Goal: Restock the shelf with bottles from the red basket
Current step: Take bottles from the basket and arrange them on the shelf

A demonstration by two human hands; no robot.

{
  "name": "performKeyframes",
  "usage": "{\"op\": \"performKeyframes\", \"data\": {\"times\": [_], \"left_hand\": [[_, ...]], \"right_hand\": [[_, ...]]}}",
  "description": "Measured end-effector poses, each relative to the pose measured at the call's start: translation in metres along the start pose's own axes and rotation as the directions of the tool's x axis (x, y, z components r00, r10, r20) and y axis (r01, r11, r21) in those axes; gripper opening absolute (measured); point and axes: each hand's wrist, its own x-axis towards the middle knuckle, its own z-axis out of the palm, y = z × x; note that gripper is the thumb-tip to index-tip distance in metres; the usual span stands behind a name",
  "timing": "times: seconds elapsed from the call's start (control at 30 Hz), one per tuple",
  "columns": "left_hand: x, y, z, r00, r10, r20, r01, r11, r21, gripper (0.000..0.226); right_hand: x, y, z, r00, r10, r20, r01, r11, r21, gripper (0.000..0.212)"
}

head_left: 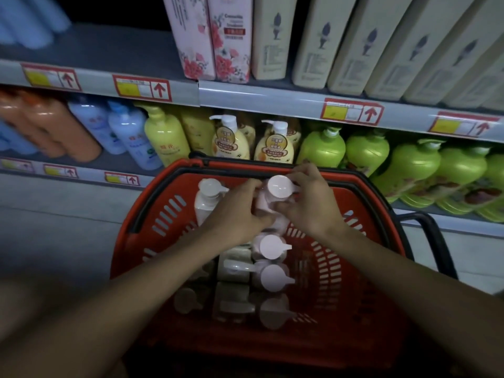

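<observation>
The upper shelf [114,54] carries two pink floral boxes [210,39] and, to their right, a row of cream boxes [351,45]. The lower shelf [120,162] holds orange bottles [51,129], pale blue bottles [120,135], yellow bottles [163,137] and green bottles [409,170].

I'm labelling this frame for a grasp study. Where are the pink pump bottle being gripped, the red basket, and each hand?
pink pump bottle [277,186], head view, on its round pump top.
red basket [351,271], head view, on its slotted right wall.
left hand [236,205], head view, on its back.
right hand [311,197], head view, on its back.
</observation>
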Motion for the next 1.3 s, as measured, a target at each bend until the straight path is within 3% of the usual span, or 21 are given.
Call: {"op": "performKeyframes", "data": {"times": [0.2, 0.3, 0.4, 0.5, 0.57, 0.67, 0.7, 0.77, 0.83, 0.87, 0.93, 1.03, 1.13, 1.3], "left_hand": [[-0.004, 0.002, 0.010, 0.992, 0.124, -0.027, -0.123, 0.992, 0.020, 0.096], [-0.006, 0.016, 0.010, 0.968, 0.212, -0.138, -0.226, 0.969, -0.103, 0.103], [-0.014, 0.041, 0.012, 0.918, 0.208, -0.337, -0.285, 0.938, -0.197, 0.107], [-0.021, 0.060, 0.015, 0.871, 0.132, -0.474, -0.279, 0.926, -0.255, 0.104], [-0.023, 0.068, 0.006, 0.886, 0.125, -0.447, -0.306, 0.881, -0.361, 0.097], [-0.026, 0.073, -0.013, 0.965, 0.078, -0.249, -0.203, 0.826, -0.526, 0.095], [-0.027, 0.074, -0.019, 0.986, 0.034, -0.160, -0.129, 0.764, -0.632, 0.088], [-0.031, 0.080, -0.030, 0.999, 0.004, 0.048, 0.040, 0.504, -0.863, 0.074], [-0.034, 0.081, -0.042, 0.976, 0.066, 0.208, 0.192, 0.195, -0.962, 0.070], [-0.034, 0.080, -0.049, 0.966, 0.117, 0.229, 0.220, 0.081, -0.972, 0.068], [-0.034, 0.077, -0.061, 0.959, 0.190, 0.211, 0.224, -0.046, -0.974, 0.060], [-0.033, 0.072, -0.072, 0.967, 0.145, 0.210, 0.215, -0.022, -0.976, 0.059], [-0.037, 0.077, -0.074, 0.970, 0.100, 0.221, 0.212, 0.092, -0.973, 0.057], [-0.052, 0.110, -0.081, 0.989, 0.044, 0.144, 0.125, 0.297, -0.947, 0.034]], "right_hand": [[-0.016, -0.034, -0.026, 0.996, -0.087, -0.031, 0.086, 0.996, -0.030, 0.044], [-0.015, -0.066, -0.063, 0.963, -0.066, -0.259, 0.058, 0.998, -0.037, 0.051], [-0.010, -0.103, -0.105, 0.830, 0.100, -0.549, -0.080, 0.995, 0.062, 0.053], [-0.014, -0.133, -0.134, 0.760, 0.167, -0.628, -0.090, 0.984, 0.153, 0.056], [-0.021, -0.148, -0.145, 0.766, 0.121, -0.631, -0.014, 0.985, 0.172, 0.057], [-0.030, -0.153, -0.154, 0.841, 0.060, -0.538, 0.085, 0.967, 0.241, 0.056], [-0.032, -0.148, -0.155, 0.874, 0.064, -0.482, 0.091, 0.952, 0.292, 0.053], [-0.036, -0.129, -0.150, 0.937, 0.085, -0.339, 0.070, 0.906, 0.418, 0.049], [-0.043, -0.107, -0.137, 0.981, 0.156, -0.117, -0.072, 0.848, 0.525, 0.053], [-0.046, -0.100, -0.131, 0.980, 0.193, 0.043, -0.181, 0.791, 0.585, 0.054], [-0.051, -0.093, -0.119, 0.925, 0.176, 0.336, -0.370, 0.617, 0.695, 0.054], [-0.052, -0.098, -0.111, 0.900, 0.102, 0.424, -0.415, 0.495, 0.763, 0.047], [-0.050, -0.104, -0.109, 0.914, 0.114, 0.389, -0.394, 0.477, 0.786, 0.037], [-0.057, -0.115, -0.123, 0.955, 0.123, 0.271, -0.296, 0.309, 0.904, 0.036]]}}
